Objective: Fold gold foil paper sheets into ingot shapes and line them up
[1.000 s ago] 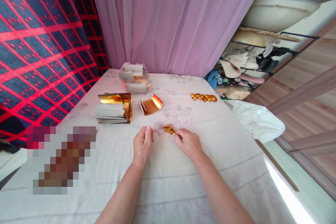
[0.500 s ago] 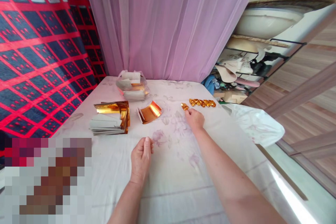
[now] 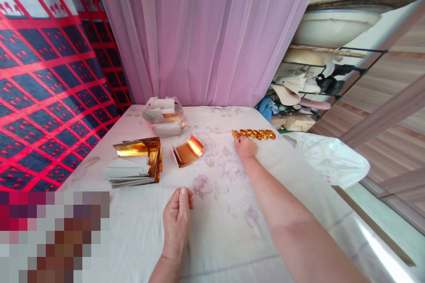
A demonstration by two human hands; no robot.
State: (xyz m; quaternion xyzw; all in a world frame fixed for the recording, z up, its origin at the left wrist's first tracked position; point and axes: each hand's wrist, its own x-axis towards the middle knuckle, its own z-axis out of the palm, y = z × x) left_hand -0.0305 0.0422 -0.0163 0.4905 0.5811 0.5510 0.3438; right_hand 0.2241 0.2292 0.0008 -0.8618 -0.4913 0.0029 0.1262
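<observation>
— Reaching out, the right hand lies at the near end of the row of folded gold pieces on the surface; its grip looks curled, but whether it pinches the end piece I cannot tell.

— And the left hand?

— Resting flat on the cloth, fingers loosely together, holding nothing — well apart from the row. Behind it sit the stack of gold paper and a curled gold sheet.

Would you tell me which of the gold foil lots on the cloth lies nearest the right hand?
The row of folded gold pieces, at the right hand's fingertips; the curved gold sheet and gold sheet stack lie farther left.
</observation>
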